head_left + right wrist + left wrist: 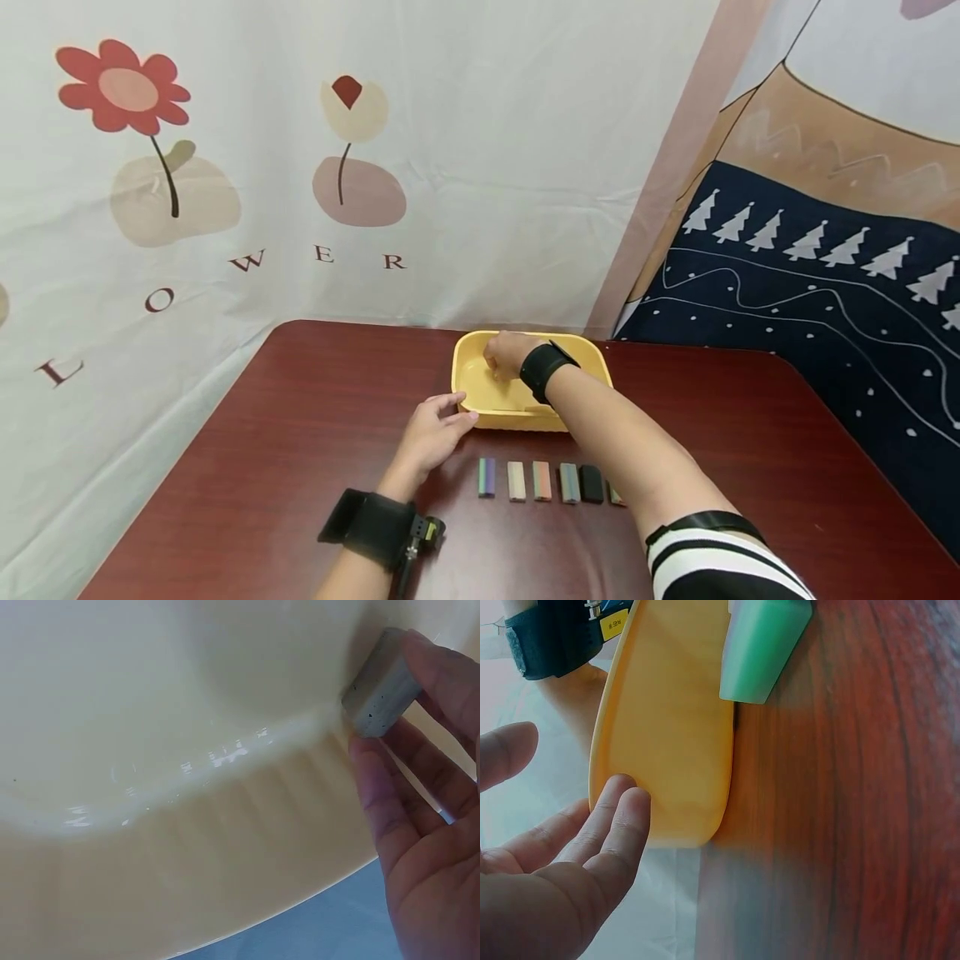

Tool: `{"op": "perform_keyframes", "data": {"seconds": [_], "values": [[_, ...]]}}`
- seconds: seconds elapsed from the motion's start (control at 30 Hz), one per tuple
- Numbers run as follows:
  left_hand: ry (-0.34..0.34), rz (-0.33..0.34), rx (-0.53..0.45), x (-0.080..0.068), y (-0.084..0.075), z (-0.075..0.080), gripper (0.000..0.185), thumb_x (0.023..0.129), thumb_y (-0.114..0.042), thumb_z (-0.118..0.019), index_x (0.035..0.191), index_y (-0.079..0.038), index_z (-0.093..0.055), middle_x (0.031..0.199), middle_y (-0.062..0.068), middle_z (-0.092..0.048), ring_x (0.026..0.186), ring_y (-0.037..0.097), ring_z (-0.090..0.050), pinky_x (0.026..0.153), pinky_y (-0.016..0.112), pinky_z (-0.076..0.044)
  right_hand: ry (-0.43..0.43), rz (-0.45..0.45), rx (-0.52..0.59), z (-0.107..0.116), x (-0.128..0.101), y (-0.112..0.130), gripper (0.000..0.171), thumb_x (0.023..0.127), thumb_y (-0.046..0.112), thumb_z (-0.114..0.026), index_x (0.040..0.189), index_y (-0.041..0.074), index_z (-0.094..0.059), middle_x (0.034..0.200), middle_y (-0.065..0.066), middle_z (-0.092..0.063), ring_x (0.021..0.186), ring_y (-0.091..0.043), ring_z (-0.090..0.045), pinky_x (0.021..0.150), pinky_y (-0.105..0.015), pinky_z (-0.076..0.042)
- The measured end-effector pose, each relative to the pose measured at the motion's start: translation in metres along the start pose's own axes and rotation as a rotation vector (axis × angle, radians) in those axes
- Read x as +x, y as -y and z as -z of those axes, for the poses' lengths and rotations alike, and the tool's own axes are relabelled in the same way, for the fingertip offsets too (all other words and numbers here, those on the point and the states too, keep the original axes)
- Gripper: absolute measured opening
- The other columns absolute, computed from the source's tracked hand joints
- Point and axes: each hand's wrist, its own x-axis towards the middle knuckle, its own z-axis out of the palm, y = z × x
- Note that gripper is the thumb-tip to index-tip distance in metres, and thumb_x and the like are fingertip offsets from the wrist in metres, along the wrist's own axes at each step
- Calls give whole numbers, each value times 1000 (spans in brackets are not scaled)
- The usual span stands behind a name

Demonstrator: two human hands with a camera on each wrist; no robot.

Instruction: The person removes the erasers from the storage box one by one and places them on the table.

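Observation:
Inside a yellow plastic basin [532, 420], my right hand [512, 354] reaches down toward the far left part. The right wrist view shows the right hand [427, 795] pinching a small grey block [384, 684] with dark specks between thumb and fingertips, close to the basin's wall [247, 862]. My left hand [433, 433] is at the basin's near left corner, fingers extended and thumb apart. In the left wrist view, fingertips of the left hand [577, 862] lie against the side of the basin [667, 735]; whether they press on it I cannot tell.
A row of small bars lies in front of the basin: a green and purple one [487, 478], a cream one [516, 482], an orange striped one [542, 482], a grey striped one [569, 483] and a black one [592, 484]. My right forearm partly covers the last bar [616, 497].

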Motion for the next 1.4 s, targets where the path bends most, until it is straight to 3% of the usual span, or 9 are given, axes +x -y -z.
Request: {"op": "perform_keyframes", "data": {"seconds": [0.4,0.57,0.7,0.9,1.17,1.4], "values": [[3,-7,-4,-2,0,2,48,90,-16,-70,131,4,-57,139,23,-46,116,31,-58,89,38,-52,-30,25,30,-2,-3,-4,9,85,12,-74,81,14,-66,78,4,-59,72,-13,-54,65,-26,-48],[3,-7,-9,-4,-1,1,47,90,-14,-70,131,5,-57,140,24,-45,116,32,-58,88,38,-52,-53,53,28,3,-11,-5,5,85,7,-70,86,12,-68,82,1,-62,71,-13,-55,64,-25,-48],[4,1,-7,-4,0,1,47,90,-15,-69,131,4,-57,140,23,-45,116,32,-58,88,38,-52,-56,38,28,9,-19,-5,12,83,6,-68,94,10,-69,88,0,-64,72,-13,-55,65,-25,-48],[10,4,-5,-1,1,0,47,91,-16,-69,132,3,-56,139,22,-47,115,31,-59,87,39,-52,-104,83,-15,19,-36,-4,23,86,9,-64,107,8,-71,100,-5,-67,83,-18,-62,74,-28,-52],[9,-11,9,0,-1,-1,47,91,-16,-69,132,3,-57,135,21,-53,115,30,-59,90,41,-51,-214,198,-52,29,-71,-7,15,91,8,-60,100,5,-73,93,-7,-64,86,-23,-59,76,-32,-51],[15,12,19,-4,-2,1,48,92,-19,-68,134,0,-56,137,20,-51,117,31,-58,92,43,-50,-214,169,28,35,-102,-5,14,94,9,-59,103,4,-68,96,-8,-63,88,-24,-59,80,-34,-51]]}}
